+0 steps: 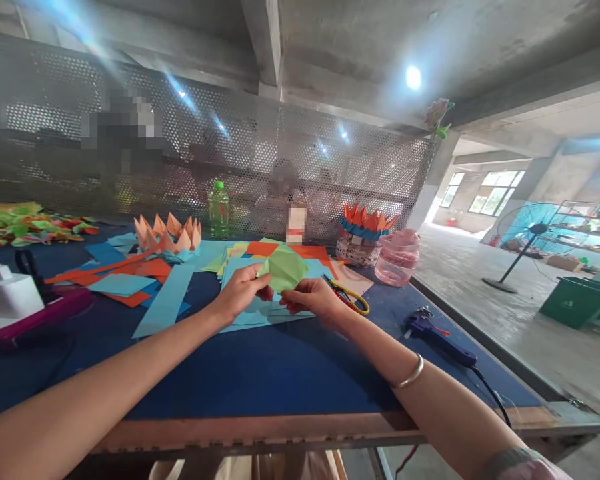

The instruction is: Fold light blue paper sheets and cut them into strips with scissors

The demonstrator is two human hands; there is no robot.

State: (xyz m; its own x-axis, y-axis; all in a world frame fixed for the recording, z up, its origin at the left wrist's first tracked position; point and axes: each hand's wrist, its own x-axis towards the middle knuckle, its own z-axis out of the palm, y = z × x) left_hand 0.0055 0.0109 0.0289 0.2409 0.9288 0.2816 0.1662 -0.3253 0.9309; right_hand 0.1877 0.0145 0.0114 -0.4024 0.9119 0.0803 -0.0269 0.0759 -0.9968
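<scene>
A creased sheet of light green paper (283, 267) is held up between my two hands, above the middle of the table. My left hand (245, 292) pinches its left edge between thumb and fingers. At the lower right edge, my right hand (316, 300) grips it with curled fingers. Under the hands lies a pile of light blue paper (253, 312), with orange and yellow sheets behind it. Just right of my right hand are yellow-handled scissors (355, 300), partly hidden by it.
A peach folded-paper crown (168, 235) and a green bottle (219, 210) stand behind. Right are an orange-and-blue paper piece on a round container (359, 250), a pink jar (397, 259) and a glue gun (437, 339). Left is a power strip (60, 312). A perforated screen (250, 147) borders the back.
</scene>
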